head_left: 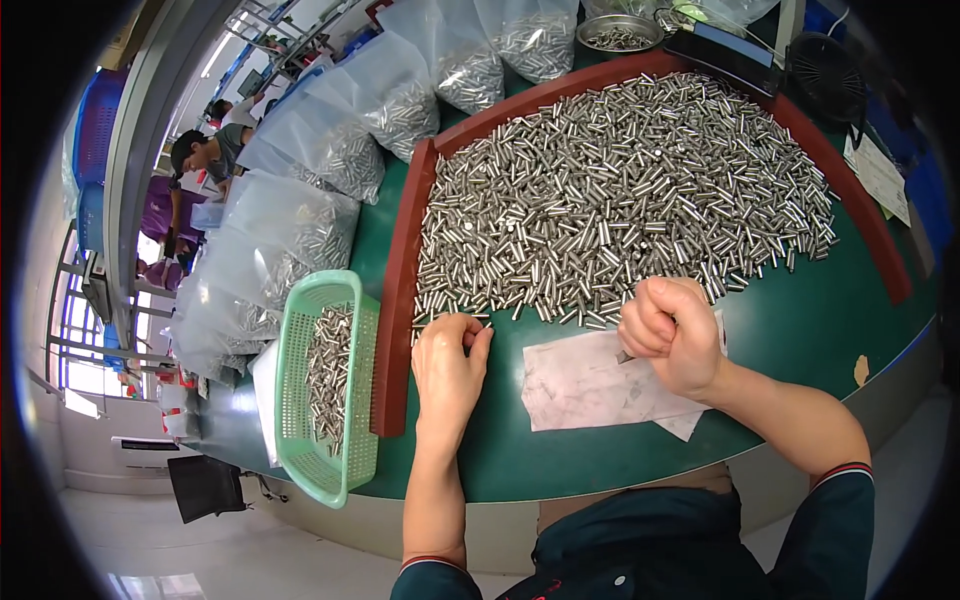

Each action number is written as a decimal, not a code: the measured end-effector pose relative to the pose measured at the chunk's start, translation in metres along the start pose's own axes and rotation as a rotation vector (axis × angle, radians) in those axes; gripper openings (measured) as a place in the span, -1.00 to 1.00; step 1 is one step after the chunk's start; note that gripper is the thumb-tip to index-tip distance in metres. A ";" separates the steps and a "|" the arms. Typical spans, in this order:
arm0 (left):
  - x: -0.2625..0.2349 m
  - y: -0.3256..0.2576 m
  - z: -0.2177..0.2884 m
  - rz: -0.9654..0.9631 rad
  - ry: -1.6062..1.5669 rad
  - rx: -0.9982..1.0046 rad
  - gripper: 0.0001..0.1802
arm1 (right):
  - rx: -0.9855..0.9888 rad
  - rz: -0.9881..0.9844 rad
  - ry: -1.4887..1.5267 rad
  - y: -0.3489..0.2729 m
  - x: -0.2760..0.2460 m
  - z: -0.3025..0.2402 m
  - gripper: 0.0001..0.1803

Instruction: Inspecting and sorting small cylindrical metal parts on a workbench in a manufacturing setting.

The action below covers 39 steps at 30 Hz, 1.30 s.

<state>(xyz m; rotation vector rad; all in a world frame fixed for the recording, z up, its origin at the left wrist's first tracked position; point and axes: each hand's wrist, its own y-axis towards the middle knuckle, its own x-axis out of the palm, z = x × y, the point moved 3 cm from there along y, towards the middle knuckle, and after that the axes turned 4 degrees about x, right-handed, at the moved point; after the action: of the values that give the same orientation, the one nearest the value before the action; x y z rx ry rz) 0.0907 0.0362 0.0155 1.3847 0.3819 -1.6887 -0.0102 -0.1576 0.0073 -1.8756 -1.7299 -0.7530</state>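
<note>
A wide heap of short, shiny metal pins covers the green table inside a reddish-brown wooden frame. At the heap's near left edge is my left hand, its fingers curled together with the tips beside some pins; whatever they pinch is hidden. My right hand is closed in a fist over a stained white cloth, just in front of the heap. A small dark grey bit shows under that fist, too unclear to name. The fist's contents are out of sight.
Left of the frame stands a light green plastic basket with pins in it. Clear plastic bags of pins line the far left. A metal bowl, a dark phone-like device and a black fan sit at the back. Another person works beyond.
</note>
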 end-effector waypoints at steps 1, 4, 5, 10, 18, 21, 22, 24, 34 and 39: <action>-0.001 0.000 0.001 0.005 -0.012 0.013 -0.88 | -0.002 -0.001 0.004 0.000 -0.001 0.000 -0.56; 0.001 0.001 0.010 -0.047 -0.335 -0.056 -0.88 | 0.001 0.012 0.005 -0.001 -0.003 0.000 -0.56; 0.003 -0.001 0.010 -0.102 -0.552 -0.123 -0.89 | 0.009 0.024 0.003 -0.002 -0.002 0.000 -0.56; 0.015 -0.009 0.024 -0.244 -1.087 -0.279 -0.91 | 0.029 0.024 0.032 -0.002 0.001 -0.001 -0.57; 0.017 -0.008 0.024 -0.312 -1.046 -0.293 -0.89 | 0.026 0.028 0.034 -0.002 0.000 -0.001 -0.57; 0.019 -0.008 0.025 -0.312 -1.060 -0.288 -0.89 | 0.020 0.036 0.023 -0.002 0.000 -0.002 -0.57; 0.019 -0.009 0.024 -0.313 -1.068 -0.283 -0.89 | 0.021 0.033 0.024 -0.002 0.000 -0.002 -0.57; 0.018 -0.009 0.022 -0.321 -1.099 -0.300 -0.88 | 0.028 0.034 0.028 -0.001 0.001 -0.001 -0.57; 0.020 -0.009 0.019 -0.415 -1.431 -0.417 -0.85 | 0.021 0.037 0.018 -0.002 0.001 -0.002 -0.57; 0.021 -0.007 0.021 -0.414 -1.435 -0.402 -0.87 | 0.020 0.033 0.011 -0.001 0.000 -0.001 -0.57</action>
<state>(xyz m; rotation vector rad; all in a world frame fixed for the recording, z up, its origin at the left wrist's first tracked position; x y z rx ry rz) 0.0725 0.0164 0.0018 -0.3851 0.1260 -2.2978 -0.0118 -0.1583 0.0084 -1.8787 -1.6890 -0.7296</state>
